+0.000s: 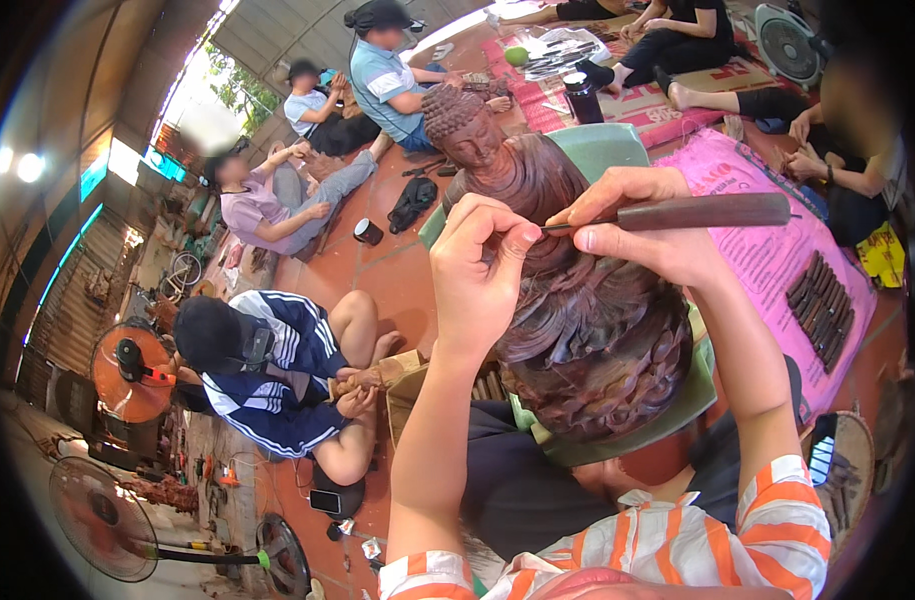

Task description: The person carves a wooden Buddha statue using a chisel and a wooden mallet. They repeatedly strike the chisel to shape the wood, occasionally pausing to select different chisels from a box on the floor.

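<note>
Both my hands are raised in front of a dark wooden Buddha statue [597,330]. A carving chisel [702,211] with a dark wooden handle lies level between them, its thin blade pointing left. My right hand [645,228] is closed round the chisel where the handle meets the blade. At the blade's tip, the thumb and fingers of my left hand [480,262] are pinched together. The exact tip is hidden by those fingers. Upright on a pale green plastic chair [602,148], the statue stands close to my knees, its head turned downward.
To the right, a row of chisels [818,310] lies on a pink sack [747,255]. A cardboard box [407,390] holds more tools. At left a person in a dark blue jacket [277,370] sits near floor fans [102,515]. Several other people sit farther off.
</note>
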{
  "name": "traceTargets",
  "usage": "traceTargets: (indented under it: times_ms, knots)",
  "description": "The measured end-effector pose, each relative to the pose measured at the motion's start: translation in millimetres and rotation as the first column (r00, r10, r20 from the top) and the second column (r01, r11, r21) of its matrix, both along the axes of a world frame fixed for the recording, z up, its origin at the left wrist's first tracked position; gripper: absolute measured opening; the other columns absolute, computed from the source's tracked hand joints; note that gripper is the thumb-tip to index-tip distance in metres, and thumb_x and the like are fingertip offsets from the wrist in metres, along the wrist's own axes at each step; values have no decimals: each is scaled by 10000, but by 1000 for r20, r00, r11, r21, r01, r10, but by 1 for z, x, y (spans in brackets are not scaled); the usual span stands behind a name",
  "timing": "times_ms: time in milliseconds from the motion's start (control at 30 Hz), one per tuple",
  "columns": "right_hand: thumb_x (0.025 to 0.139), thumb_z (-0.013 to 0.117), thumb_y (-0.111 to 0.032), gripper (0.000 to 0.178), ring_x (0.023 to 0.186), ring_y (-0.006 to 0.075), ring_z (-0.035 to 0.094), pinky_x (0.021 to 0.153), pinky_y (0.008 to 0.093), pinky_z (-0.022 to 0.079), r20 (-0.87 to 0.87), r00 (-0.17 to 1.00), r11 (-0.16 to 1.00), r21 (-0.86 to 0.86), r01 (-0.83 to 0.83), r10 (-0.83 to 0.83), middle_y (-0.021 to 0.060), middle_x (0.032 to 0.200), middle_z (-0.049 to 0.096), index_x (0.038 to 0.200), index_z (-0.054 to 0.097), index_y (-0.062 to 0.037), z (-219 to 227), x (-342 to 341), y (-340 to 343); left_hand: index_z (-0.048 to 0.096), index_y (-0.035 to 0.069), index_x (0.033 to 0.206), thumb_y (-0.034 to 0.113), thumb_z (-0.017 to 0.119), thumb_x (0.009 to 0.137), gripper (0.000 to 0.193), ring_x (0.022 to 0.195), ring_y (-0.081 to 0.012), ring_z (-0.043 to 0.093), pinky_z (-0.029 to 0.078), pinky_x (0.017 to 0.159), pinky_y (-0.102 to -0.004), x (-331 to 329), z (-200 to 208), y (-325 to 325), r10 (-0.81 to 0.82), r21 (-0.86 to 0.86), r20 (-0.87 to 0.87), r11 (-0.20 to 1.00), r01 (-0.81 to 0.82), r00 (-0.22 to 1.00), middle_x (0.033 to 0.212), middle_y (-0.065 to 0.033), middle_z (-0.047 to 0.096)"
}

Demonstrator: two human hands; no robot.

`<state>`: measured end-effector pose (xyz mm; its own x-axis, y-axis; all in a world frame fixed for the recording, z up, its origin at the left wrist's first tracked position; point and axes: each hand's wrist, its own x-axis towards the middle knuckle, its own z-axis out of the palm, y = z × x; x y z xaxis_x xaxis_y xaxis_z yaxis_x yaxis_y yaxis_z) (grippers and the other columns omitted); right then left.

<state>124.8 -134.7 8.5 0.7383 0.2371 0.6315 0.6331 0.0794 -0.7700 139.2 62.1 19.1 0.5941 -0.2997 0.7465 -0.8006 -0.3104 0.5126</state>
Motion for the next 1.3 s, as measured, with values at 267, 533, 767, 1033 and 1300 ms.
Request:
traceTargets:
  times_ms: [267, 533, 767, 1033, 1300]
  knots:
    - [842, 650, -262, 273, 890, 163, 610, 787, 307, 489, -40, 956, 957, -23, -291, 290, 161, 1038, 656, 911, 660, 2, 10, 13, -17, 620, -6, 774, 3, 701, 741, 88, 671, -170, 545, 434, 603, -266, 13, -3, 7, 21, -55, 78, 998, -16, 997, 755, -70, 565]
    - [893, 577, -272, 282, 1174, 271, 508, 998, 415, 371, 205, 932, 939, -239, -248, 298, 201, 1157, 593, 751, 529, -33, 26, 48, -21, 479, 7, 1187, 330, 849, 606, 762, 933, -236, 567, 456, 812, -372, 40, -13, 9, 407, -190, 127, 905, -381, 904, 1062, -130, 551]
    - [901, 572, -233, 275, 1212, 275, 480, 999, 408, 373, 278, 899, 920, -299, -254, 338, 189, 1162, 582, 751, 498, -15, 33, 62, -14, 472, -41, 1184, 324, 847, 597, 786, 1003, -329, 567, 466, 849, -384, 50, -23, 2, 372, -47, 57, 928, -369, 927, 1084, -185, 538]
    - [900, 583, -258, 295, 1176, 259, 506, 995, 393, 378, 183, 946, 927, -316, -200, 267, 193, 1168, 580, 757, 491, -17, 39, 56, -12, 517, -36, 1153, 287, 835, 631, 692, 1027, -281, 562, 449, 882, -370, 47, -25, 0, 361, -62, 59, 932, -357, 931, 1083, -160, 547]
    - [889, 600, -261, 291, 1078, 228, 549, 940, 382, 416, 224, 953, 933, -340, -118, 202, 182, 1125, 609, 756, 501, -21, 44, 53, -10, 513, -31, 1154, 293, 836, 628, 697, 1008, -289, 569, 460, 860, -372, 45, -22, -1, 353, -77, 37, 934, -349, 935, 1070, -163, 546]
